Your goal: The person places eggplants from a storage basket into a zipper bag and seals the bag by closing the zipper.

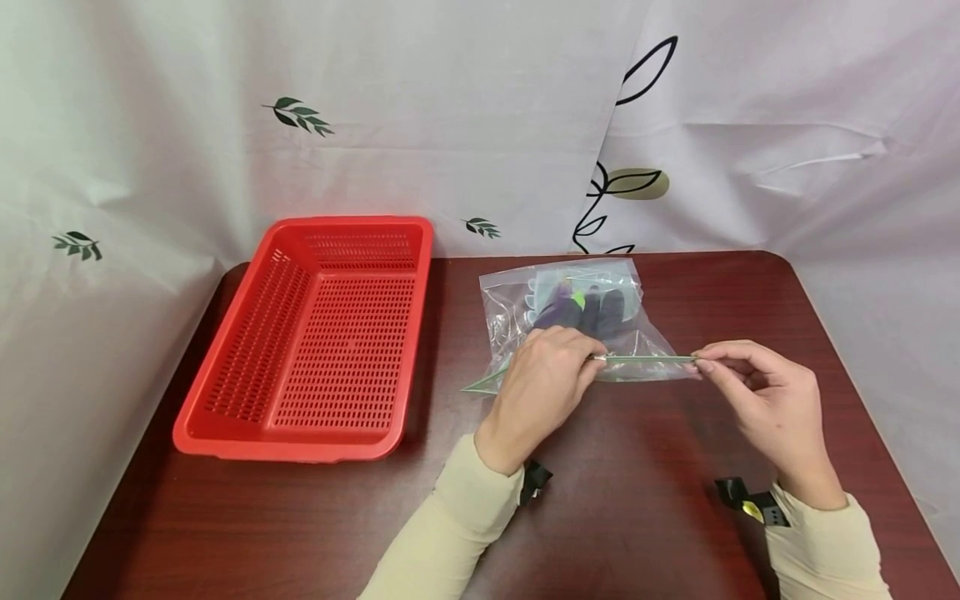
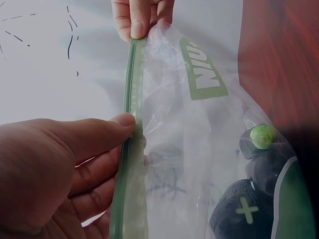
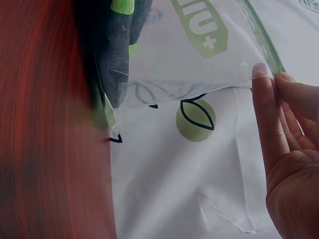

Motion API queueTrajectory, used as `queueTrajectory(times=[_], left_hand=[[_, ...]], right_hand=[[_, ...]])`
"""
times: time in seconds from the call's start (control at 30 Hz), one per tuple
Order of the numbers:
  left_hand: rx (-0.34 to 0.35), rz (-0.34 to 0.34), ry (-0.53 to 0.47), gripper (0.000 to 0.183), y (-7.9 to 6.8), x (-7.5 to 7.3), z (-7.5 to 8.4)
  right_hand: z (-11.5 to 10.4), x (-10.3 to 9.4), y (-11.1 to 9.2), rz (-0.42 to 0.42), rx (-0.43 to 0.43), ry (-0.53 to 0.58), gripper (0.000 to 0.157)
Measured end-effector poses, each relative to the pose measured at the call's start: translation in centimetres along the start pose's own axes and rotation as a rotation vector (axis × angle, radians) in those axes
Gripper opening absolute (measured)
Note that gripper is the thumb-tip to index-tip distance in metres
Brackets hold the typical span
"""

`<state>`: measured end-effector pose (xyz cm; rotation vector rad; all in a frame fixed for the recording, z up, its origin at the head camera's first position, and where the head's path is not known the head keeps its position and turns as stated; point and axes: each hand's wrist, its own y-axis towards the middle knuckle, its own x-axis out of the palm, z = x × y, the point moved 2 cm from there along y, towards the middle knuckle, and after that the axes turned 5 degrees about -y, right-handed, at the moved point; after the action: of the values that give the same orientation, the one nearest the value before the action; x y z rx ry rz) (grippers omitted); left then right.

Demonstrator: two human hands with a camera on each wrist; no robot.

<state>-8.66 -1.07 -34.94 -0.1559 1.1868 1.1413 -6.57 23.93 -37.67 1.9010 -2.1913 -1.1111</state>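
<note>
A clear zip bag [image 1: 510,300] with a green seal strip [image 1: 648,359] lies across the table's far middle, its strip edge toward me. Inside show dark purple, eggplant-like pieces [image 1: 558,312] with bright green ends. My left hand [image 1: 542,375] pinches the strip partway along, thumb on top in the left wrist view. To its left, the strip bends away to a pointed corner. The right hand [image 1: 780,408] pinches the strip's right end between thumb and forefinger, and the strip runs straight between both hands. A green printed label [image 2: 204,72] marks the bag.
A red perforated basket [image 1: 408,358] stands on the left of the dark red wooden table [image 1: 622,500]. White cloth [image 1: 390,150] printed with leaves hangs behind and at both sides. Black straps [image 1: 534,482] sit at both wrists, by the pale sleeves.
</note>
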Motion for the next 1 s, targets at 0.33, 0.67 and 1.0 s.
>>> queueTrajectory(times=[0.33,0.67,1.0], left_hand=[[-0.013,0.002,0.01,0.011,-0.2,-0.29,-0.15],[-0.017,0.006,0.004,0.012,-0.48,-0.37,-0.37],[-0.019,0.035,-0.005,0.01,-0.61,-0.58,-0.56]], right_hand=[[0.06,-0.04,-0.01,0.001,0.005,-0.006,0.027],[0.06,-0.06,-0.09,0.004,0.001,-0.006,0.028],[-0.06,-0.1,-0.05,0.002,0.005,-0.007,0.029]])
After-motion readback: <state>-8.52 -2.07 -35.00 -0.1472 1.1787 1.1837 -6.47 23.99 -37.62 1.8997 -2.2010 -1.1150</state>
